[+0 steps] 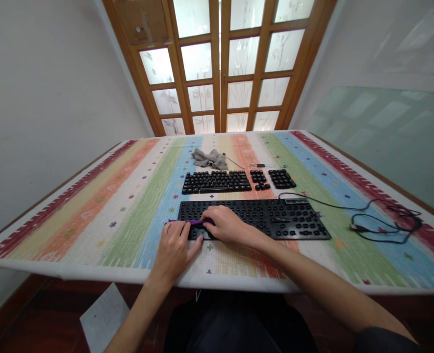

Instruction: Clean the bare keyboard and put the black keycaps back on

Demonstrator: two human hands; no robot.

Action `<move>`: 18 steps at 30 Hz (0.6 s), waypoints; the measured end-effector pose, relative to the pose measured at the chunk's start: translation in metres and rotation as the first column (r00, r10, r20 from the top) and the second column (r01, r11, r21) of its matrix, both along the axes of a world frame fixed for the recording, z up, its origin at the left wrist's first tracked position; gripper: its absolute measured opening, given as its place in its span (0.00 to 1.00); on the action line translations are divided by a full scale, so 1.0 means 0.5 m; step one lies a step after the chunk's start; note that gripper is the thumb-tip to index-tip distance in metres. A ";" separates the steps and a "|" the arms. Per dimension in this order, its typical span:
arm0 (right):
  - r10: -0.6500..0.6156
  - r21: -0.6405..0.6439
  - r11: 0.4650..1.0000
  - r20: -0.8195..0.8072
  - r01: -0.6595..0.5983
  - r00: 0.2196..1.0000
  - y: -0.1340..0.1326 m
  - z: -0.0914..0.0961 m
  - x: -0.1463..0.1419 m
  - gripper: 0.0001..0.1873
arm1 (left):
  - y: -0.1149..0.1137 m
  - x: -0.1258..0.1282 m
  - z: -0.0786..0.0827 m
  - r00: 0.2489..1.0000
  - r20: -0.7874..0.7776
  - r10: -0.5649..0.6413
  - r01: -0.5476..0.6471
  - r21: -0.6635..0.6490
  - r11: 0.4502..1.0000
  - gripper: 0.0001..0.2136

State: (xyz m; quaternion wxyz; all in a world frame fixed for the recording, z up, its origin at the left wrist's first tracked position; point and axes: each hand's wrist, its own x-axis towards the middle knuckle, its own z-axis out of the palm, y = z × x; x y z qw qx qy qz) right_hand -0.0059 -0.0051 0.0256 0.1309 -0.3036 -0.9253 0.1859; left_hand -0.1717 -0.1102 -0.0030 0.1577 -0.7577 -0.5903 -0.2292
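A black keyboard base [253, 210] with its keycaps off lies near the table's front edge. My right hand [224, 223] is closed around a slim purple brush-like tool [198, 222], held low over the base's left part. Its left end runs behind the fingers of my left hand [174, 245], and its tip is hard to make out. That left hand grips the base's front left corner, with bent fingers on it and the thumb apart at the front edge. Farther back, the removed black keycaps [217, 181] are laid out in keyboard order.
A crumpled grey cloth [210, 159] lies behind the keycaps, beside a thin metal rod-like tool [234, 161] and a small black-handled tool [261, 165]. The keyboard's black cable [380, 230] coils on the right. A striped cloth [128, 215] covers the table.
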 end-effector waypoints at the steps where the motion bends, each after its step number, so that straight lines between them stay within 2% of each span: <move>1: 0.001 0.001 1.000 -0.001 -0.001 1.000 0.000 0.000 0.000 0.11 | -0.001 0.002 0.002 1.000 -0.008 0.001 -0.001 -0.007 1.000 0.14; 18: -0.013 0.015 1.000 -0.015 0.013 1.000 0.004 -0.002 0.013 0.10 | 0.002 0.002 -0.003 1.000 0.002 -0.023 0.023 -0.012 1.000 0.15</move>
